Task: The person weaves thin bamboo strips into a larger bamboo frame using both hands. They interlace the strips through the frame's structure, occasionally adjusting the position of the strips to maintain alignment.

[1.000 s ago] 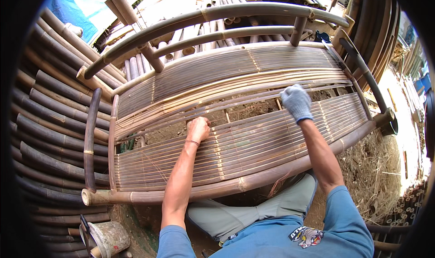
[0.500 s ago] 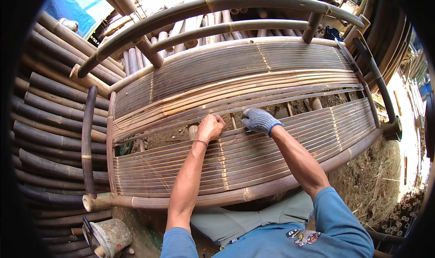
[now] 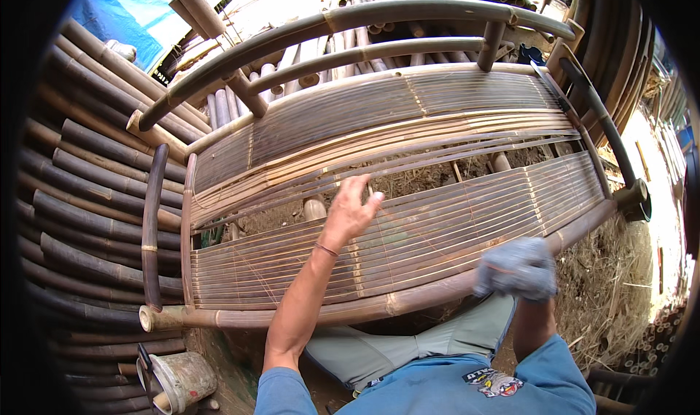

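Observation:
A long bamboo bench (image 3: pixel 394 303) with a seat of thin slats stretches across in front of me. My bare left hand (image 3: pixel 354 207) hovers at the gap in the middle of the seat, its fingers and thumb apart, nothing seen in it. Close to its fingertips run the loose dark slats (image 3: pixel 430 154) that span the gap. My right hand (image 3: pixel 516 269), in a grey knitted glove, is over the front rail at the right. Motion smears its fingers, so what it holds, if anything, is hidden. Pale slats (image 3: pixel 364 139) lie behind the dark ones.
A curved bamboo backrest (image 3: pixel 350 17) rises along the far side, with armrests at both ends. Thick bamboo poles (image 3: pixel 109 218) are stacked at the left. A dirty white bucket (image 3: pixel 186 378) stands at the lower left. Dry straw (image 3: pixel 612 284) covers the ground at right.
My right hand has pulled back from the gap toward my body and to the right. My left hand's fingers have opened out from a pinch near the slats.

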Demonstrator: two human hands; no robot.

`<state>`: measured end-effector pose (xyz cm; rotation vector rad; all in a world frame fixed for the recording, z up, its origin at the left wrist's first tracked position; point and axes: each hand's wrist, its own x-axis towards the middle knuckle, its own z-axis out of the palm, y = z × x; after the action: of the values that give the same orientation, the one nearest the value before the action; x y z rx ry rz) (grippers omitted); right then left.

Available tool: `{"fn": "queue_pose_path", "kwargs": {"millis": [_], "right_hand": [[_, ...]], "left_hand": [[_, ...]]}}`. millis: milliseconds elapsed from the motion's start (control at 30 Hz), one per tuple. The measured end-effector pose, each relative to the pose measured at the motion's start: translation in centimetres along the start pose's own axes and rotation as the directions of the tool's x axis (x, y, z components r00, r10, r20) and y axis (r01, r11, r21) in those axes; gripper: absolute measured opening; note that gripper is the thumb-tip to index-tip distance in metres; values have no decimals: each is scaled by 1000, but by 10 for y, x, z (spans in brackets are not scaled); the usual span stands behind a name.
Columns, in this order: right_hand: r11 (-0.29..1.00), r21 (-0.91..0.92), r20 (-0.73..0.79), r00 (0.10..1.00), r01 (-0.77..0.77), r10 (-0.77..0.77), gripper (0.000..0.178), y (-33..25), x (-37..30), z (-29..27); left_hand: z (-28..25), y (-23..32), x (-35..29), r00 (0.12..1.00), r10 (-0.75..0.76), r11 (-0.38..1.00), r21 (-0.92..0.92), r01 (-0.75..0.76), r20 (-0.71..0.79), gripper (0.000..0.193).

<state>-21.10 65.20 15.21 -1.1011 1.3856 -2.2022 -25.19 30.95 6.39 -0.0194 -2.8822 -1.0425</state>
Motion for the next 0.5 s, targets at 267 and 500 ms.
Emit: {"fn": "queue_pose_path", "kwargs": {"millis": [267, 500], "right_hand": [[815, -273, -751, 643, -511, 152, 61, -24, -6, -70], [563, -105, -181, 573, -820, 800, 30, 144, 82, 42]], "left_hand": [[43, 149, -114, 626, 775, 604, -184, -775, -89, 23], [22, 152, -147, 611, 791, 603, -222, -766, 38, 14]]}}
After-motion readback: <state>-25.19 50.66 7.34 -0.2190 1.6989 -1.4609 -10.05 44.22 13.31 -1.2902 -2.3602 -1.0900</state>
